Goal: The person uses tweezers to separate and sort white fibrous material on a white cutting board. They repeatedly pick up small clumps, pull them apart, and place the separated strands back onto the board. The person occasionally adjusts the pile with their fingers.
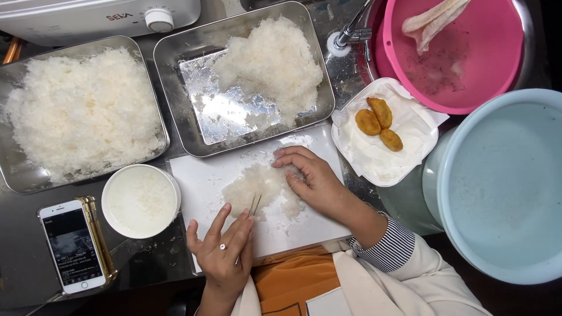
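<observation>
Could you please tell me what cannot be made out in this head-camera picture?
- Tweezers: handle hidden by the left hand.
- White pile: part hidden under the right hand.
- Phone screen: too small to read.
- Blue basin: cut off by the right edge.
- White appliance: cut off by the top edge.

Pink basin [486,88], striped cuff [386,248]
</observation>
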